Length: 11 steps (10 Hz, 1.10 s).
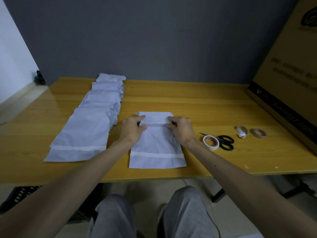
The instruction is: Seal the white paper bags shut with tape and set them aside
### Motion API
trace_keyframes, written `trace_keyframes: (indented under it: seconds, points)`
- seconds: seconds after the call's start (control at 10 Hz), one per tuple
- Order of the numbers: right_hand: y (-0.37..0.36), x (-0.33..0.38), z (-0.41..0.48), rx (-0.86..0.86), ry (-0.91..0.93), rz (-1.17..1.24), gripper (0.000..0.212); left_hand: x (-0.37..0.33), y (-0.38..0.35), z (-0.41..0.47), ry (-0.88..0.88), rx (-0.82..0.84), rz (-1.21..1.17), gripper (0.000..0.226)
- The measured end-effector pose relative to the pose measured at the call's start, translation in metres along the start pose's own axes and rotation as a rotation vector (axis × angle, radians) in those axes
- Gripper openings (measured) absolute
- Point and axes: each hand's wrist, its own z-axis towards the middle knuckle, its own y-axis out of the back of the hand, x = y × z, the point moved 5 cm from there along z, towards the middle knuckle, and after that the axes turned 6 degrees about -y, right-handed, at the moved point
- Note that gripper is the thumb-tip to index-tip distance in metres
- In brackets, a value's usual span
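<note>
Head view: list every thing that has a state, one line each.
Bag: flat on the table, top edge folded over, tape strip across the near end.
Left hand: pinches the fold's left end.
Right hand: pinches the fold's right end.
Row of bags: lying overlapped, left of the middle one.
Tape roll: lying flat, untouched.
Scissors: shut, beside the roll.
</note>
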Motion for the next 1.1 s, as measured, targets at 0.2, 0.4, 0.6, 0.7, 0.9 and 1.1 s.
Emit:
trace_keyframes:
  seconds: [0.2, 0.4, 0.6, 0.7, 0.9, 1.1]
  points:
    - [0.013, 0.012, -0.022, -0.042, 0.06, 0.09, 0.029, -0.02, 0.022, -0.022, -0.053, -0.053, -0.012, 0.046]
    - [0.009, 0.064, -0.049, -0.042, 0.193, 0.126, 0.033, -0.031, 0.098, -0.05, -0.062, -0.144, 0.058, 0.045]
    - [-0.05, 0.137, -0.059, 0.061, 0.289, 0.108, 0.01, 0.015, 0.166, -0.074, 0.048, -0.15, 0.125, 0.044]
    - [-0.087, 0.162, -0.055, 0.104, 0.315, 0.02, 0.018, 0.049, 0.186, -0.077, 0.092, -0.121, 0.146, 0.045]
    - [-0.133, 0.176, -0.038, 0.161, 0.306, -0.056, 0.011, 0.094, 0.189, -0.062, 0.136, -0.08, 0.17, 0.044]
    - [-0.141, 0.165, -0.039, 0.256, 0.379, -0.145, 0.025, 0.109, 0.176, -0.054, 0.182, -0.031, 0.313, 0.052]
